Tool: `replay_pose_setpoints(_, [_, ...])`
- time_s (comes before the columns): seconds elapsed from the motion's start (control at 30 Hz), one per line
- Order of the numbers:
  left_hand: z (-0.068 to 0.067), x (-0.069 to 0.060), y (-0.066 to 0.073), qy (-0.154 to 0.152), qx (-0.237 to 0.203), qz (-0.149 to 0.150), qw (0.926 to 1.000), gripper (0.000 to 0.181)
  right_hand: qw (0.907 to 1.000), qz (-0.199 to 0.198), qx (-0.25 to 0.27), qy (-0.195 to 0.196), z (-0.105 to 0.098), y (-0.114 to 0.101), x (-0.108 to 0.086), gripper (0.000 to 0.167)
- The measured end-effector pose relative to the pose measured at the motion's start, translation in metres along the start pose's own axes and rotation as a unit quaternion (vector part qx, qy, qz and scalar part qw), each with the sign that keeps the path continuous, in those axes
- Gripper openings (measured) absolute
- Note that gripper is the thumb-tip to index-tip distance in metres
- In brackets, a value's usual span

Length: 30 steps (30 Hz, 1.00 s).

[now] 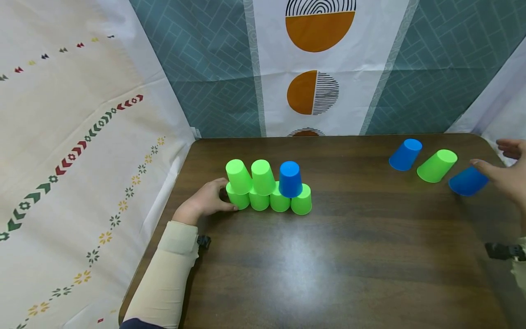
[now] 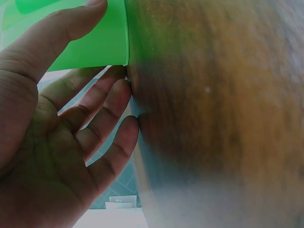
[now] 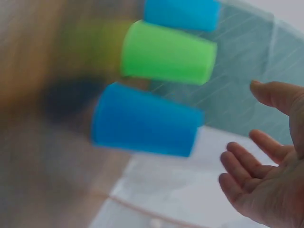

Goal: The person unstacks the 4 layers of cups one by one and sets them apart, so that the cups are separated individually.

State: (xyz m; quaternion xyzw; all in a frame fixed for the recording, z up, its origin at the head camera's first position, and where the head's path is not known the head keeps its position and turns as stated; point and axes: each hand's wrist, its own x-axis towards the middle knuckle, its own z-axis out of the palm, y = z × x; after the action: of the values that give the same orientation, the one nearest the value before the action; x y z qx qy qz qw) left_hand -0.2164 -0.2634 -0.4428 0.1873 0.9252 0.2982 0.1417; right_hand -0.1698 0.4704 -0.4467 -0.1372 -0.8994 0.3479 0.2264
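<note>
Four upside-down cups stand in a row on the table: a green cup [image 1: 238, 199] at the left end, then green cups [image 1: 259, 200] to the right. Three cups sit on top: a green cup [image 1: 239, 176], another green cup [image 1: 263, 177] and a blue cup [image 1: 290, 178]. My left hand [image 1: 210, 199] rests beside the left-end cup, thumb across its front and loosely bent fingers by its side. At the far right, my right hand [image 1: 507, 176] hovers with spread fingers beside an upside-down blue cup [image 3: 146, 121], apart from it in the right wrist view.
Left of that blue cup stand a green cup [image 1: 437, 166] and another blue cup [image 1: 405, 155], both upside down. The brown table [image 1: 349, 256] ends at a patterned cloth wall [image 1: 213, 91] behind. A white embroidered cloth [image 1: 102, 183] hangs on the left.
</note>
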Motion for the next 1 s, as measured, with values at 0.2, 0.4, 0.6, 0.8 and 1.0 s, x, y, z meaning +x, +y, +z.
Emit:
replay_pose_setpoints(0.2, [0.0,0.0,0.001,-0.003,0.001,-0.001,1.0,0.061,0.999,-0.036,0.011,0.026,-0.012,-0.117,-0.026,0.058])
replay_pose_setpoints(0.4, [-0.001,0.001,0.001,-0.002,0.006,-0.001,1.0,0.062,0.9965,-0.058,-0.012,-0.059,-0.005,-0.17,-0.036,0.063])
replay_pose_setpoints(0.6, [0.0,0.002,0.0,-0.001,0.01,0.003,0.9999,0.062,0.9909,-0.058,0.001,-0.122,0.013,-0.193,-0.037,0.071])
replay_pose_setpoints(0.8, [0.0,0.001,-0.002,-0.002,0.011,0.004,0.9999,0.064,0.9788,-0.088,0.034,-0.182,0.036,-0.215,-0.05,0.073])
replay_pose_setpoints(1.0, [0.0,0.0,-0.001,-0.001,0.005,0.001,1.0,0.064,0.9598,-0.146,0.08,-0.226,0.066,-0.243,-0.071,0.066])
